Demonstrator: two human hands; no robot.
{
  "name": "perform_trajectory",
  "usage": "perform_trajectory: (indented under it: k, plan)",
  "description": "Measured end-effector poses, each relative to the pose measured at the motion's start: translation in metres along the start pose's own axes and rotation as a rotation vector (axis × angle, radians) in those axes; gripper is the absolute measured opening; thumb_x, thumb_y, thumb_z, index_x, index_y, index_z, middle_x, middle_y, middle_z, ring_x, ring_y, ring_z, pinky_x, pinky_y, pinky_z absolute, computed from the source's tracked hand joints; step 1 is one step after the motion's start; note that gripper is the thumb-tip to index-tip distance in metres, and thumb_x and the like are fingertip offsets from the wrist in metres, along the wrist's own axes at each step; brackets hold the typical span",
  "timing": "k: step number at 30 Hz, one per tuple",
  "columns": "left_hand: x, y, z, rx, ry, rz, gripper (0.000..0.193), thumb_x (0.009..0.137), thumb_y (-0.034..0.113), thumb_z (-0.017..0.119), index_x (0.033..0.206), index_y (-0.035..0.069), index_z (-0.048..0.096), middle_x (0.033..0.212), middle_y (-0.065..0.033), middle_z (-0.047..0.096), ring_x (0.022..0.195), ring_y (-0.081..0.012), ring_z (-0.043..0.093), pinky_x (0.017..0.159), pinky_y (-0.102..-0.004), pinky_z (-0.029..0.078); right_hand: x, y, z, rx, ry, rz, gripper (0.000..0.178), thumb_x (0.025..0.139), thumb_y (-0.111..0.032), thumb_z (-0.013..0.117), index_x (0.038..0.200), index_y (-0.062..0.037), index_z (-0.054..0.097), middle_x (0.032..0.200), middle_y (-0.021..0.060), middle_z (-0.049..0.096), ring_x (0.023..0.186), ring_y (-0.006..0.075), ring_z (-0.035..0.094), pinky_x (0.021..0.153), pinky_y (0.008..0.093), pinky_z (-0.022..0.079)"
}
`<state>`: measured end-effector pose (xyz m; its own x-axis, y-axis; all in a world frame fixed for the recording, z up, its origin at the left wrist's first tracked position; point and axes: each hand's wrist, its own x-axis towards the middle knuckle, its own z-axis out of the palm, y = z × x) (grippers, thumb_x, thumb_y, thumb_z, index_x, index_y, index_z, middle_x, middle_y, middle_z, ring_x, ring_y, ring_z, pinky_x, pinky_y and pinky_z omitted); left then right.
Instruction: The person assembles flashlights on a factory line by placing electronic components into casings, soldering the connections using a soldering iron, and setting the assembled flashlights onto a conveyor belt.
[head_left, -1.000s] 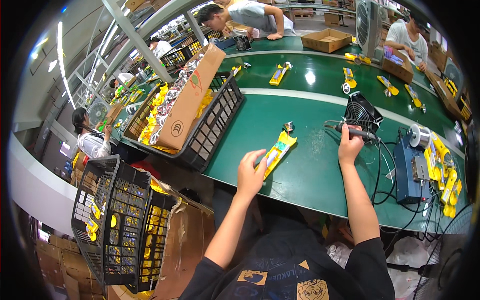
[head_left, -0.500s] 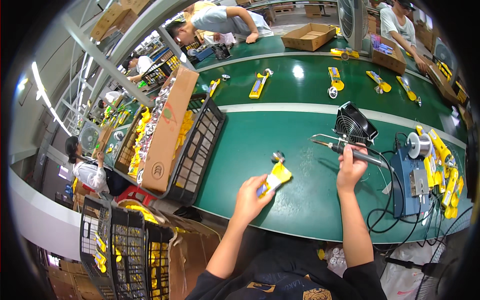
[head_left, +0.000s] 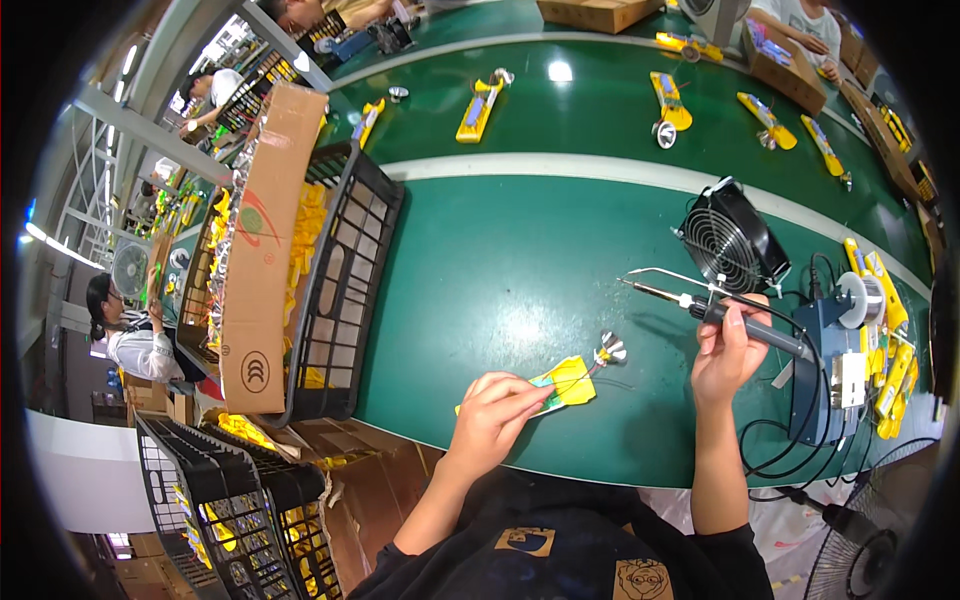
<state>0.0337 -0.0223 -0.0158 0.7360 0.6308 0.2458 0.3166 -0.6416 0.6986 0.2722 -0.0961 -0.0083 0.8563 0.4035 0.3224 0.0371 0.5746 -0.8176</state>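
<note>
My left hand (head_left: pixel 492 418) pinches a yellow plastic flashlight housing (head_left: pixel 576 384) near the front edge of the green bench. Most of its near end is hidden under my fingers. From its far end thin wires run to a small silver reflector (head_left: pixel 611 350), which lies on the bench top. Closed around a dark handle, my right hand (head_left: pixel 732 352) holds a soldering iron (head_left: pixel 708 309) in the air to the right. A thin metal tube runs along the iron, and its tip points left, above the bench and apart from the housing.
Behind the iron stands a small black fan (head_left: pixel 733 240). A blue soldering station (head_left: pixel 820 385) with a solder spool (head_left: pixel 866 300) and cables is at right, beside stacked yellow housings (head_left: pixel 896 390). A black crate (head_left: pixel 345 270) stands left. Flashlight units (head_left: pixel 481 110) lie on the belt beyond; co-workers are farther off.
The view has shifted. My left hand has turned the housing, so its wires and reflector now point right. My right hand still holds the iron up, its tip apart from the housing.
</note>
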Motion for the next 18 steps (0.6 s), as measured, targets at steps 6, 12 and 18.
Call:
perform_trajectory:
  k: [6, 12, 18]
  plan:
    - [-0.009, -0.006, 0.007, -0.100, 0.204, -0.045, 0.009, 0.068, 0.011, 0.067, 0.076, 0.010, 0.066, 0.072, -0.0001, 0.063, 0.074, -0.0179, 0.057, 0.080, -0.0358, 0.041, -0.010, -0.008, -0.001, -0.075, -0.108, 0.074, 0.017, 0.078, -0.013, 0.055, 0.084, -0.0022, 0.043, 0.061, 0.0035, 0.046, 0.043, 0.0054, 0.041, 0.036, 0.0149, 0.030]
    - [-0.011, -0.008, 0.005, -0.078, 0.230, 0.018, 0.009, 0.062, 0.011, 0.070, 0.071, 0.012, 0.066, 0.072, 0.0012, 0.060, 0.072, -0.0161, 0.055, 0.078, -0.0374, 0.041, -0.017, 0.010, 0.003, -0.271, -0.061, 0.021, 0.014, 0.081, -0.009, 0.053, 0.085, -0.0016, 0.043, 0.062, 0.0042, 0.046, 0.043, 0.0073, 0.044, 0.037, 0.0160, 0.035]
    - [-0.015, -0.006, 0.006, -0.023, 0.293, 0.023, 0.014, 0.057, 0.010, 0.071, 0.070, 0.015, 0.067, 0.076, 0.0017, 0.055, 0.072, -0.0165, 0.052, 0.076, -0.0387, 0.041, -0.017, 0.021, -0.002, -0.247, -0.031, 0.046, 0.018, 0.082, -0.013, 0.055, 0.087, -0.0014, 0.043, 0.062, 0.0045, 0.045, 0.042, 0.0070, 0.041, 0.037, 0.0171, 0.033]
